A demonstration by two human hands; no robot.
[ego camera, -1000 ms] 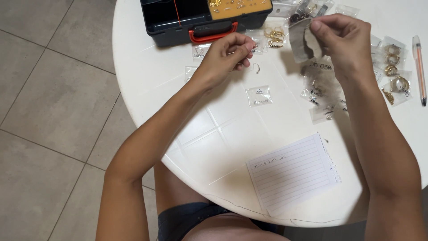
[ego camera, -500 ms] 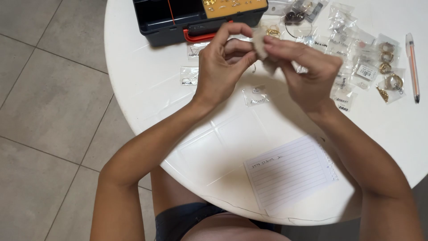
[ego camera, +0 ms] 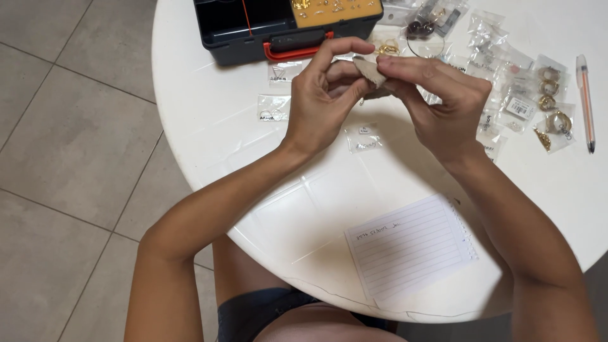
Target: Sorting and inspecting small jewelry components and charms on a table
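Round white table (ego camera: 209, 145) over grey floor tiles. Both hands meet above it toward 12 o'clock: left hand (ego camera: 323, 95) and right hand (ego camera: 437, 101) each pinch a small beige cloth (ego camera: 369, 71) between thumb and fingertips, fingers closed on it. Whether something small sits inside the fold, cannot tell. Judgement: keep the cloth taut, rub short strokes, work over the table so a drop lands there. Toolbox (ego camera: 278, 28) at 11, bagged jewellery (ego camera: 538, 101) at 2, notepad (ego camera: 411, 247) at 5.
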